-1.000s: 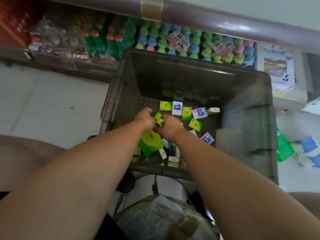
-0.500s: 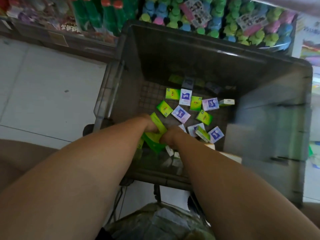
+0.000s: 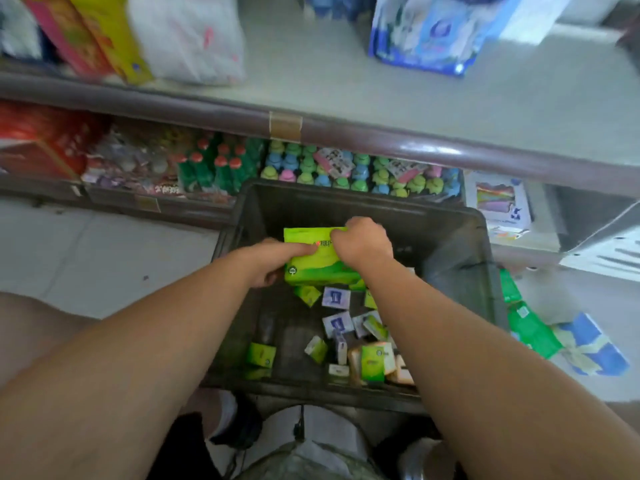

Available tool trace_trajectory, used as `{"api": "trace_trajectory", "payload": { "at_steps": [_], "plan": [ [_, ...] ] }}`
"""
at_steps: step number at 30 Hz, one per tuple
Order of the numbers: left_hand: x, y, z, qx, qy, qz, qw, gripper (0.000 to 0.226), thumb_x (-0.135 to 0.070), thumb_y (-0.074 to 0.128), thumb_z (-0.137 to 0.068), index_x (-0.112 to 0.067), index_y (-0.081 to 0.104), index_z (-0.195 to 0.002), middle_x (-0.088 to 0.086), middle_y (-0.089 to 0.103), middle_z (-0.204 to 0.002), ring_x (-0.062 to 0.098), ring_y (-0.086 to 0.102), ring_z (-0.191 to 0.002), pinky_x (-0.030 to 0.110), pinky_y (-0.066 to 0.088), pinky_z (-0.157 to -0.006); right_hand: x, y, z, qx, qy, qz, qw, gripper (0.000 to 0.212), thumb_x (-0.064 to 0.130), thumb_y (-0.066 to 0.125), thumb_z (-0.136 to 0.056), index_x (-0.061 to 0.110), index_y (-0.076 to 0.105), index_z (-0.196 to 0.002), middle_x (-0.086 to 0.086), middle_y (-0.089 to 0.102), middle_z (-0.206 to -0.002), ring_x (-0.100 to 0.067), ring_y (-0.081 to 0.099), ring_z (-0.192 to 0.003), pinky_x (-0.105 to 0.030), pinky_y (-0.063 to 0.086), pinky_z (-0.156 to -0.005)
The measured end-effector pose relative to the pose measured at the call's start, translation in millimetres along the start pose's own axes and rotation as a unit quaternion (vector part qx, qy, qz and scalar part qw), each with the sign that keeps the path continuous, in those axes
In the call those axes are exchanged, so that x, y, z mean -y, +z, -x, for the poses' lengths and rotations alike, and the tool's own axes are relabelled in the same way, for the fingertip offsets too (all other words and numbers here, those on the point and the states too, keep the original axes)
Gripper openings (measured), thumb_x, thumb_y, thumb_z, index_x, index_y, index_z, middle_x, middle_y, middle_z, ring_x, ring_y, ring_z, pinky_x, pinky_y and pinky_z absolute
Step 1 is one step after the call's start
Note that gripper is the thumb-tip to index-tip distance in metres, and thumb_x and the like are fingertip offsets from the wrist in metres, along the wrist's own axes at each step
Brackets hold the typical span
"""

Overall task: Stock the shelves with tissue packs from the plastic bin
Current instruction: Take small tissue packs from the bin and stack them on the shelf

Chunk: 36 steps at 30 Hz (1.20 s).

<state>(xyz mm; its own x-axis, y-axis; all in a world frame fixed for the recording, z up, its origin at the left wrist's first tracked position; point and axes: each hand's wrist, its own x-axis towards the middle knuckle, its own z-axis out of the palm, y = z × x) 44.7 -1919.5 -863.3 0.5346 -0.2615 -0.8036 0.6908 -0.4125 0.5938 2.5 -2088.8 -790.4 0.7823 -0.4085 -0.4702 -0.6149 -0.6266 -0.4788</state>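
Both hands hold a large green tissue pack (image 3: 317, 258) above the dark plastic bin (image 3: 460, 251): left hand (image 3: 273, 263) fingers curl around its left end, right hand (image 3: 362, 242) grips its top right edge. Small green and purple-white tissue packs (image 3: 337, 322) lie scattered on the bin floor. Shelf (image 3: 346, 84) just beyond bin.

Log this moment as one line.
left hand: grips big green tissue pack | right hand: grips same pack | pack: held over plastic bin, not yet on shelf | small packs: loose in bin
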Motion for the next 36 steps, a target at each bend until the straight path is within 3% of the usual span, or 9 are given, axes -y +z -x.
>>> {"api": "trace_trajectory", "payload": {
  "at_steps": [3,7,10,15,20,26,30,34,36],
  "plan": [
    [-57,3,51,-0.034,0.079,0.015,0.996,0.097,-0.069,0.089,-0.027,-0.021,0.069,-0.109,0.007,0.073,-0.108,0.030,0.064,-0.112,0.041,0.046,-0.096,27,-59,21,-0.080,-0.061,-0.042,0.994,0.046,0.037,0.053,-0.085,0.022,0.061,-0.128,-0.014,0.060,-0.129,-0.033,0.056,-0.117,-0.036,0.045,-0.098],
    [-137,16,139,-0.055,0.200,-0.002,0.978,0.080,-0.072,0.079,-0.039,-0.024,0.068,-0.102,0.000,0.068,-0.087,0.015,0.057,-0.077,0.026,0.037,-0.064,56,-130,60,-0.205,-0.136,-0.138,0.959,0.052,0.037,0.051,-0.083,0.025,0.055,-0.133,-0.014,0.062,-0.124,-0.033,0.058,-0.113,-0.040,0.048,-0.097],
    [-187,27,193,-0.056,0.296,-0.021,0.953,0.084,-0.071,0.083,-0.039,-0.015,0.072,-0.100,0.012,0.075,-0.093,0.029,0.068,-0.081,0.042,0.051,-0.081,72,-182,86,-0.273,-0.178,-0.218,0.920,0.052,0.033,0.055,-0.086,0.024,0.051,-0.137,-0.009,0.057,-0.127,-0.027,0.056,-0.115,-0.038,0.045,-0.099],
    [-264,41,276,-0.075,0.406,-0.030,0.911,0.074,-0.071,0.075,-0.043,-0.025,0.070,-0.101,-0.001,0.074,-0.100,0.017,0.062,-0.088,0.032,0.040,-0.073,95,-264,128,-0.318,-0.247,-0.332,0.853,0.055,0.048,0.056,-0.077,0.023,0.056,-0.126,0.001,0.063,-0.113,-0.018,0.061,-0.104,-0.036,0.049,-0.093],
    [-323,61,342,-0.025,0.493,-0.010,0.869,0.064,-0.042,0.083,-0.056,-0.016,0.068,-0.113,0.003,0.075,-0.104,0.017,0.073,-0.088,0.029,0.057,-0.072,101,-330,158,-0.315,-0.313,-0.360,0.821,0.009,0.038,0.060,-0.093,0.031,0.060,-0.098,0.017,0.064,-0.088,0.009,0.060,-0.079,-0.009,0.043,-0.067],
    [-371,89,376,-0.063,0.551,-0.030,0.831,0.060,-0.047,0.080,-0.062,-0.029,0.064,-0.117,-0.008,0.073,-0.106,0.014,0.070,-0.098,0.038,0.054,-0.090,106,-378,167,-0.364,-0.333,-0.346,0.798,0.067,0.066,0.053,-0.080,0.024,0.056,-0.131,0.006,0.062,-0.125,-0.012,0.058,-0.112,-0.032,0.047,-0.094],
    [-404,115,378,-0.082,0.591,-0.071,0.799,0.084,-0.049,0.078,-0.072,-0.046,0.030,-0.141,-0.007,0.058,-0.133,0.015,0.059,-0.117,0.040,0.049,-0.097,99,-415,163,-0.423,-0.343,-0.343,0.765,0.050,0.056,0.056,-0.085,0.025,0.061,-0.123,0.006,0.065,-0.117,-0.012,0.059,-0.108,-0.033,0.047,-0.091],
    [-446,147,379,-0.061,0.628,-0.083,0.772,0.085,-0.044,0.080,-0.072,-0.058,0.026,-0.135,-0.007,0.061,-0.129,0.015,0.061,-0.115,0.044,0.047,-0.100,88,-458,149,-0.451,-0.341,-0.337,0.753,0.017,0.041,0.059,-0.092,0.028,0.063,-0.103,0.017,0.066,-0.090,0.000,0.059,-0.084,-0.028,0.048,-0.079],
    [-469,164,380,-0.059,0.644,-0.103,0.756,0.081,-0.035,0.076,-0.082,-0.058,0.023,-0.138,-0.007,0.062,-0.122,0.013,0.062,-0.108,0.035,0.049,-0.092,83,-479,139,-0.466,-0.341,-0.328,0.747,0.020,0.039,0.058,-0.094,0.029,0.064,-0.110,0.016,0.068,-0.094,-0.002,0.062,-0.086,-0.027,0.049,-0.079]
  ]
}}
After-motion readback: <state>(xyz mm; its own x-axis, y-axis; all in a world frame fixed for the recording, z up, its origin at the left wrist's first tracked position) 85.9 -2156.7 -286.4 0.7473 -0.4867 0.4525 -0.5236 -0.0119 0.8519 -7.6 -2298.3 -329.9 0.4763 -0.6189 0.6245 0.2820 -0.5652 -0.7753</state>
